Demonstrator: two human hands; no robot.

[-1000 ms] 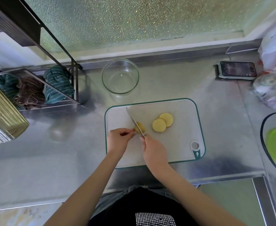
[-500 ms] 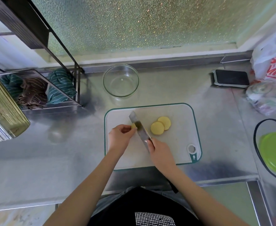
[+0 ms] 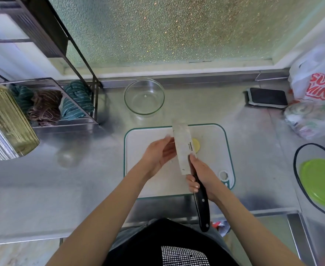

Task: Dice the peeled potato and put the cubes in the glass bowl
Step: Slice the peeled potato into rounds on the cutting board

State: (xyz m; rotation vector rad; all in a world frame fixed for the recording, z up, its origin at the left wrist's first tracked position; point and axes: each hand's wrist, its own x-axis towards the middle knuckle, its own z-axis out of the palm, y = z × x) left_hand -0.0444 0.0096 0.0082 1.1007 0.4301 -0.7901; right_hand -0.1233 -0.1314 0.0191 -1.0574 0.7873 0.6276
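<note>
- The right hand [image 3: 203, 173] has its fingers clamped round the black handle of a broad steel cleaver [image 3: 182, 146], whose flat blade lies face-up over the white, green-rimmed plastic cutting board [image 3: 211, 160].
- The left hand [image 3: 157, 156] is spread, fingers apart, palm against the blade's left edge; whether it holds any potato piece I cannot tell, as the blade and motion blur cover that spot.
- Only a sliver of one pale yellow potato slice [image 3: 196, 145] peeks out to the right of the blade; the rest of the potato is hidden beneath it.
- The round clear glass bowl [image 3: 144, 96] sits on the steel desk [image 3: 71, 179] just beyond the board's far left corner, with only a tiny speck inside.
- At far right, a dark phone [image 3: 267, 97] lies beside a white plastic bag [image 3: 319, 81], which is cut off by the edge.
</note>
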